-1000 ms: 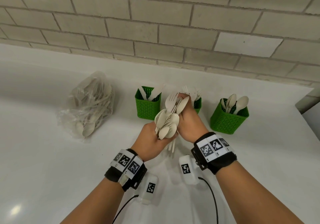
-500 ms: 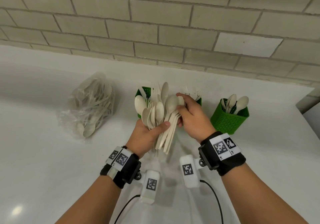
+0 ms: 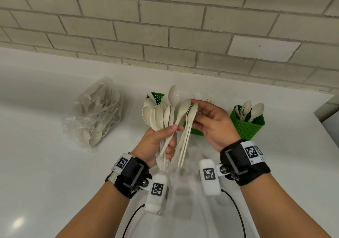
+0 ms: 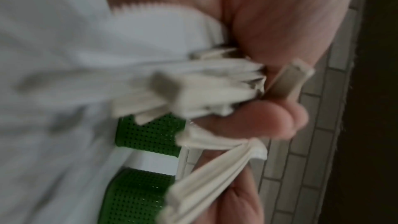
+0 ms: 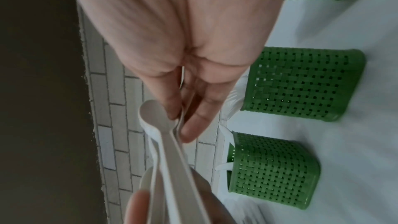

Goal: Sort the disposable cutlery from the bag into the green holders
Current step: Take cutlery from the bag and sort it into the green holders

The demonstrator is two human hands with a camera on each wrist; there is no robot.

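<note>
Above the white counter, my left hand (image 3: 174,138) grips a fanned bundle of beige disposable spoons (image 3: 156,116) by the handles, which show blurred in the left wrist view (image 4: 204,88). Just to its right, my right hand (image 3: 195,112) pinches a few spoons (image 3: 190,112) by their bowls, handles hanging down (image 5: 168,135). Three green holders stand behind: the left holder (image 3: 158,96) and middle holder (image 3: 196,130) are largely hidden by the hands, and the right holder (image 3: 246,127) has spoons in it. The clear bag of cutlery (image 3: 97,112) lies at the left.
A brick wall (image 3: 165,26) runs close behind the holders. The counter's right edge (image 3: 324,123) falls away beyond the right holder. White forks (image 3: 203,97) stick up from the middle holder. Cables trail from the wrist cameras over the near counter.
The right hand has drawn a few spoons out of the bundle and a little to the right. The left hand's bundle has turned upright and fanned out.
</note>
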